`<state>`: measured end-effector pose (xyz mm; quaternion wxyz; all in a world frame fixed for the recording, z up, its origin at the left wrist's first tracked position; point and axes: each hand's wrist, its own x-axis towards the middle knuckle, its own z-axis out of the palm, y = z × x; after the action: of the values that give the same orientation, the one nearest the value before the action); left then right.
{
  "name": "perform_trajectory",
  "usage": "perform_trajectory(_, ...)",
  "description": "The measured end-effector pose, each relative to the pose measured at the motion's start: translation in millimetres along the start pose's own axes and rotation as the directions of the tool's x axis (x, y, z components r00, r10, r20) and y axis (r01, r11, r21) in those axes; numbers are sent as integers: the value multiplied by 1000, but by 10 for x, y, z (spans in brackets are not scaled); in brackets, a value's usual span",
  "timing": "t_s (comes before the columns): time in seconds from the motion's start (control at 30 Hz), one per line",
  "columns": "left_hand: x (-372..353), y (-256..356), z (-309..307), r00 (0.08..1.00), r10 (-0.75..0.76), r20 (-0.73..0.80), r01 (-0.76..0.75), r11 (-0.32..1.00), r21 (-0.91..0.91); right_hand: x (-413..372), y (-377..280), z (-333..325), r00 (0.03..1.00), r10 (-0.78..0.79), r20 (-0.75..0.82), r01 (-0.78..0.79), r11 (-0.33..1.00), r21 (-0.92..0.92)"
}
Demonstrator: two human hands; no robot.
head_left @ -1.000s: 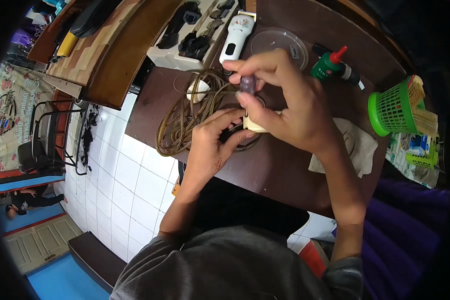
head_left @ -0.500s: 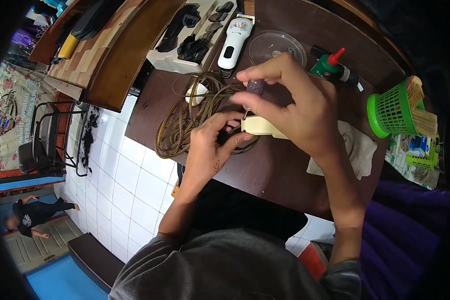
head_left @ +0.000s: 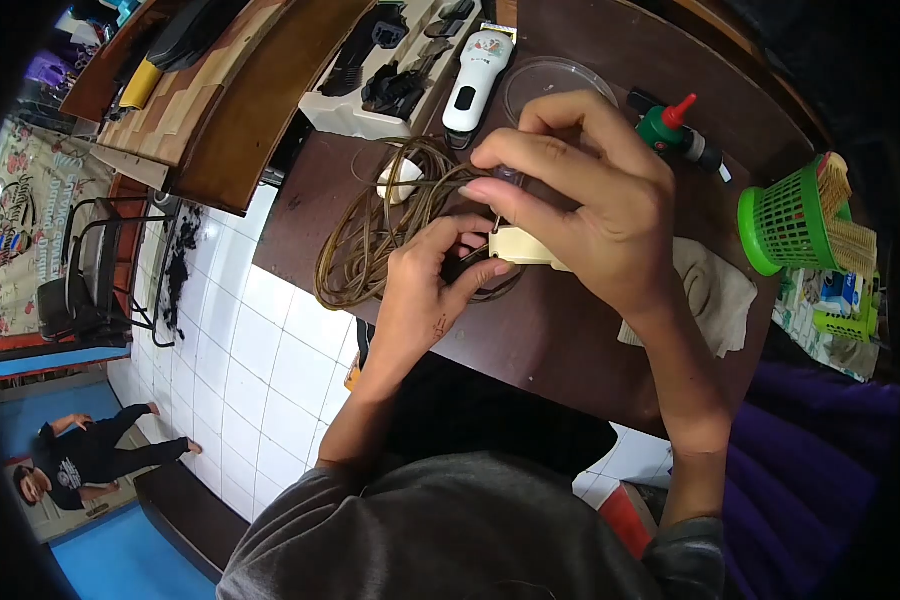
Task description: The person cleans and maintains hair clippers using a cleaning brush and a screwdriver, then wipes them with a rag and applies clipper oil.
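A cream plastic casing (head_left: 522, 247) is held over the brown table, its near end pinched by my left hand (head_left: 425, 270). My right hand (head_left: 595, 190) is above it, thumb and forefinger closed on the purplish handle of a screwdriver (head_left: 507, 176). The screwdriver's thin shaft points down at the casing's left end. Part of the casing is hidden beneath my right palm. A coiled brown cable (head_left: 355, 245) lies beside my left hand, with a white rounded piece (head_left: 398, 180) among its loops. Beyond the hands lies a white hair clipper (head_left: 482, 75).
Behind stand a tray of black attachments (head_left: 355, 115), a clear round dish (head_left: 560, 78) and a green bottle with a red nozzle (head_left: 663, 128). A cloth (head_left: 715, 295) and green basket (head_left: 785, 217) are at right. A person (head_left: 85, 460) is at far left.
The view has shifted slightly. My right hand has turned over the screwdriver, hiding more of its handle. The person at far left has changed posture, with legs now apart.
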<state>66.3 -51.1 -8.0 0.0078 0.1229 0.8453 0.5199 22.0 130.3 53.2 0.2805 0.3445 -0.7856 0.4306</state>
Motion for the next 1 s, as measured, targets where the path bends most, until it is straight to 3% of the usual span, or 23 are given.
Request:
perform_trajectory(0.27,11,61,-19,999,-37,-2,37,997,-71,-8,-8,31,999,27,-24,-27,999,21)
perform_trajectory(0.37,13,-75,-17,990,142,3,-142,989,40,42,-40,15,998,-13,-53,19,992,121)
perform_trajectory(0.47,17,-40,-4,995,101,-2,-101,995,10,24,1,14,997,37,-63,-32,997,65)
perform_trajectory(0.73,11,-41,6,1000,16,0,-16,999,-28,8,62,-17,997,74,-5,-72,989,128)
perform_trajectory(0.83,12,-47,10,1000,23,-3,-24,997,-69,-24,73,-8,983,183,17,-184,980,81)
perform_trajectory(0.9,32,7,-17,1000,25,0,-25,996,-87,-5,82,-85,941,334,60,-325,838,437)
perform_trajectory(0.93,37,68,-53,997,68,32,-67,997,-36,-11,148,-184,949,301,89,-305,815,492)
perform_trajectory(1.0,58,98,-104,991,114,66,-115,993,12,-72,209,-323,870,492,21,-435,747,503)
